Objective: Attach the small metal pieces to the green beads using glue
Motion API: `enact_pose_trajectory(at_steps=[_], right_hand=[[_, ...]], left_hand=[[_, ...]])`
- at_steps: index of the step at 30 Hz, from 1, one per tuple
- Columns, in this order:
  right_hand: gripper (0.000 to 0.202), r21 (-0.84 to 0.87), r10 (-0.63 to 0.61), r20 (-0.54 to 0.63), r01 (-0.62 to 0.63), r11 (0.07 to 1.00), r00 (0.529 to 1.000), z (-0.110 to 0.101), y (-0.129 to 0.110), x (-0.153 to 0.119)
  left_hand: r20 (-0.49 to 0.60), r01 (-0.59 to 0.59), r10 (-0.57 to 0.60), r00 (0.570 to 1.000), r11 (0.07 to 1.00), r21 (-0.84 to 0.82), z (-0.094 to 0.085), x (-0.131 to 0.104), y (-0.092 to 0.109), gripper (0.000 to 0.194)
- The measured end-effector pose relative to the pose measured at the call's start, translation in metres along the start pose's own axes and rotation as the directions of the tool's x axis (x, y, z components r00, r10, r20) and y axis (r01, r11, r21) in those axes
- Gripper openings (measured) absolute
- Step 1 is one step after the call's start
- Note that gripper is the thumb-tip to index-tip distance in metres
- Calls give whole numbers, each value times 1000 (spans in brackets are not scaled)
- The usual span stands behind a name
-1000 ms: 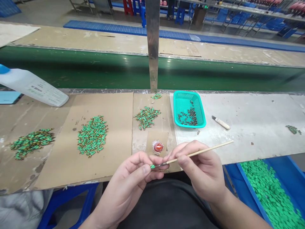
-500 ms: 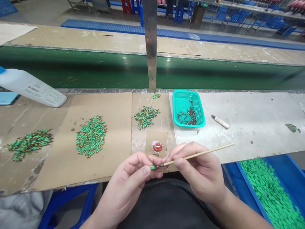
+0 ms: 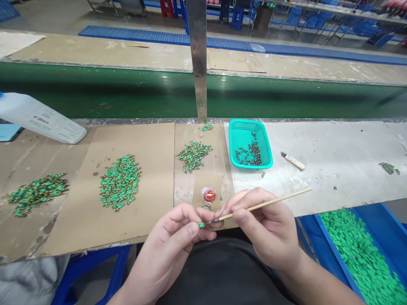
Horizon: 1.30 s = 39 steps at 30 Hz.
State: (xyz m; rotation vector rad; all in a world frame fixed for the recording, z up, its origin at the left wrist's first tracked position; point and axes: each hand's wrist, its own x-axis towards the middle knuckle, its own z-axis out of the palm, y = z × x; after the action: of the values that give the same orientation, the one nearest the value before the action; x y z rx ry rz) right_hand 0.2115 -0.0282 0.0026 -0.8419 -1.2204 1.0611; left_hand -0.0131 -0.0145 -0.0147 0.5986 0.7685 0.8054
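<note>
Between the thumb and fingers of my left hand (image 3: pixel 176 241) is a small green piece (image 3: pixel 201 225), mostly covered by the fingertips. My right hand (image 3: pixel 263 228) grips a thin paintbrush (image 3: pixel 270 203) with a pale wooden handle, slanting up to the right. Its dark tip (image 3: pixel 211 221) points left and is at or very near the green piece; contact is too small to tell. Just beyond my hands sits a little round pot of red-orange paint (image 3: pixel 209 195) on a cardboard patch. Piles of small green and gold pieces (image 3: pixel 120 182) lie on cardboard to the left.
A turquoise basket (image 3: pixel 233 159) holds small dark pieces. Right of it lies a small knife (image 3: pixel 293 161). A white bottle (image 3: pixel 44 118) leans in at the left. A metal post (image 3: pixel 199 63) rises at the table's back edge. Low at right, a blue tray (image 3: pixel 337 258) contains many green pieces.
The green piece has shifted slightly left and down and looks turned in my left fingers. The brush stays in my right hand, almost unmoved. The whole view has shifted slightly.
</note>
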Motion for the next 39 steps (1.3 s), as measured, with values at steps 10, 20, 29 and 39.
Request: enact_pose_trajectory(at_steps=[10,20,29,39], right_hand=[[11,19,25,2,-25,1000,1000,0,1,1],[13,35,26,8,-27,999,1000,-1,3,-1],[8,20,-33,-112,36,999,993,-9,1,4],[32,-275,-118,-256,45,960,960,-90,9,48]], left_hand=[[-9,13,-13,1000,1000,-10,0,1,-1,18],[-7,11,-11,1000,1000,-12,-1,1,-1,16],[-36,-12,11,999,999,-30,-1,5,-2,16],[-275,4,13,961,998,59,-27,17,-9,36]])
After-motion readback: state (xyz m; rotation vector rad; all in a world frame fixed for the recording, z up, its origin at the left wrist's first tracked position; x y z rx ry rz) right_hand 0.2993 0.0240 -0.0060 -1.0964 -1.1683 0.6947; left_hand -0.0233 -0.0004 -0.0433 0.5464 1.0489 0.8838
